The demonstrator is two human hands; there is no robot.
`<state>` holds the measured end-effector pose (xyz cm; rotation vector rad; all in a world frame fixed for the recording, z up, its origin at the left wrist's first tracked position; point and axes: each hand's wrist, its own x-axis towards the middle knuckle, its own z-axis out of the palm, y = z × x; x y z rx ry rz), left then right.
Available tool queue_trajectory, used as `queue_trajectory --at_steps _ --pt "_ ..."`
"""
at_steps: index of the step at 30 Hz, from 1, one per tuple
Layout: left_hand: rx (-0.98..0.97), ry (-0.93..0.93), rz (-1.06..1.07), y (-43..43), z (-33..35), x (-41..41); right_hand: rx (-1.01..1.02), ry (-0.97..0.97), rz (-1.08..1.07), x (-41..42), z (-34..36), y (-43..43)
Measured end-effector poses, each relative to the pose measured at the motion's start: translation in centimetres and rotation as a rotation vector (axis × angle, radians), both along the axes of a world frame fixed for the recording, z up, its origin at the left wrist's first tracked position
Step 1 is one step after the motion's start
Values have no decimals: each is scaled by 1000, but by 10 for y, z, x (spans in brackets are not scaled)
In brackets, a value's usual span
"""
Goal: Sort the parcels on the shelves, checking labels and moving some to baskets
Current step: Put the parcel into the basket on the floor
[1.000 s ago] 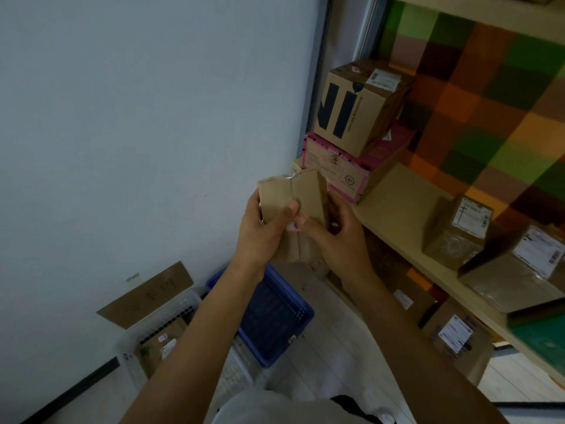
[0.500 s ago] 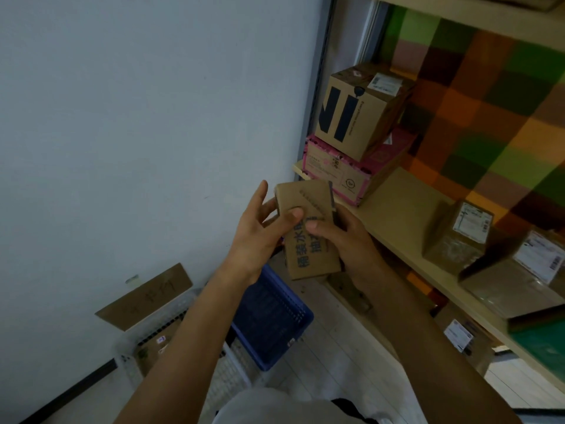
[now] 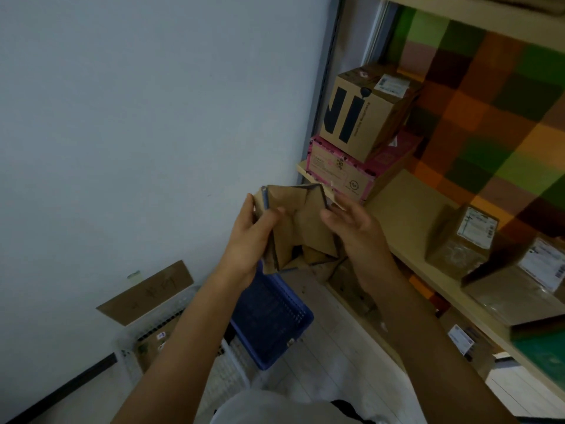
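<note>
A small brown cardboard parcel point(image 3: 301, 228) is held up in front of me, blurred by turning, beside the shelf's left end. My left hand point(image 3: 249, 237) grips its left edge, thumb across the front. My right hand point(image 3: 356, 231) touches its right side with fingers spread and nearly straight. Below them on the floor sit a blue basket point(image 3: 272, 319) and a white basket point(image 3: 171, 335) holding a brown parcel. On the shelf point(image 3: 403, 206) a brown box with black bars point(image 3: 363, 111) is stacked on a pink-edged box point(image 3: 342, 172).
Further right on the shelf lie two taped brown parcels with white labels point(image 3: 464, 240) point(image 3: 526, 276). More labelled parcels point(image 3: 461, 341) sit on the level below. A cardboard sign point(image 3: 146, 292) leans on the pale wall above the white basket. A green item point(image 3: 541, 350) lies at the shelf's right.
The parcel has been turned in my hands, so the printed face seen half a second ago no longer shows. My right hand's fingers have opened out from gripping it.
</note>
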<state>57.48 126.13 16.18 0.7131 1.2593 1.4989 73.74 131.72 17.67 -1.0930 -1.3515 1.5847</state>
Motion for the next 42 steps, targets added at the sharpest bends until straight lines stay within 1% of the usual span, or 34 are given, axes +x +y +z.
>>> queue_trajectory --at_steps 5,9,11,13,16,18,20,23,26,28,29,31,32,35,37,38,42 --pt "28 18 21 -8 -9 0 236 -273 26 -6 -11 -3" --pt "-30 3 91 -13 -11 -6 263 -264 29 -20 -18 -7" --pt "-76 22 164 -15 -13 -9 240 -218 24 -28 -22 -10" --pt "-100 39 215 -22 -15 -14 156 -166 87 -36 -29 -11" --pt "-178 -17 264 -36 -25 -20 63 -214 280 -44 -42 -11" --pt "-265 -40 332 -44 -33 -23 -19 -221 364 -48 -47 -16" --pt "-318 -70 401 -53 -43 -28 -107 -216 382 -54 -51 -24" --pt "-376 -59 454 -72 -56 -33 -221 -235 433 -67 -66 -34" --pt "-469 19 497 -100 -78 -35 -342 -315 484 -77 -93 -47" --pt "-555 31 551 -122 -98 -36 -320 -379 543 -83 -116 -57" --pt "-586 8 592 -133 -105 -34 -288 -411 564 -85 -125 -62" --pt "-606 -36 679 -149 -112 -34 -190 -476 584 -89 -136 -66" --pt "-617 -56 736 -156 -121 -32 -143 -519 627 -93 -143 -66" --pt "-633 -39 772 -166 -138 -27 -24 -524 699 -100 -157 -63" --pt "-645 -147 879 -175 -161 -20 -50 -536 737 -110 -173 -72" --pt "-638 -187 913 -175 -166 -15 -86 -541 694 -108 -174 -74" --pt "-643 -397 1147 -184 -224 -15 -331 -620 647 -122 -231 -103"
